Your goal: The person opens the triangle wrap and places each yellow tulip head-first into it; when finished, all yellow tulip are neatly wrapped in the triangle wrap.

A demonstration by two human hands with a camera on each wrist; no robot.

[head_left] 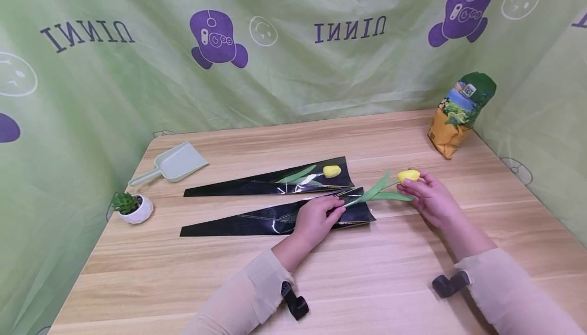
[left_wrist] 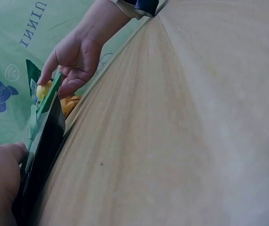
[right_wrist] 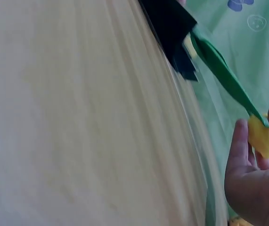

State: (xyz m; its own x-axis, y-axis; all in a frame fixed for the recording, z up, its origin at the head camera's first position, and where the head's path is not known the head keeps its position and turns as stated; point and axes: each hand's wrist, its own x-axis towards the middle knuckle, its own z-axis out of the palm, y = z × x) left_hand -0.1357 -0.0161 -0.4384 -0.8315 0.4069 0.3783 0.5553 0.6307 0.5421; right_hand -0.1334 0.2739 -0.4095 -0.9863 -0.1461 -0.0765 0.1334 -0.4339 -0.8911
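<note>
My right hand (head_left: 433, 200) holds a yellow artificial tulip (head_left: 408, 176) by its bloom, between thumb and fingers. Its green leaves (head_left: 376, 189) and stem slant down leftward over the mouth of the nearer black flower sleeve (head_left: 261, 223). My left hand (head_left: 316, 217) lies over that sleeve, and the lower stem runs in between its thumb and forefinger. The right wrist view shows the bloom (right_wrist: 262, 136) among the right fingers. Behind, a second black sleeve (head_left: 238, 186) lies flat with another yellow tulip (head_left: 331, 171) inside its clear front.
At the left are a pale dustpan (head_left: 181, 161) and a small succulent in a white pot (head_left: 139, 210). A green and orange bag (head_left: 460, 113) stands at the back right corner. A green printed curtain (head_left: 293, 70) hangs behind the wooden table (head_left: 367, 284).
</note>
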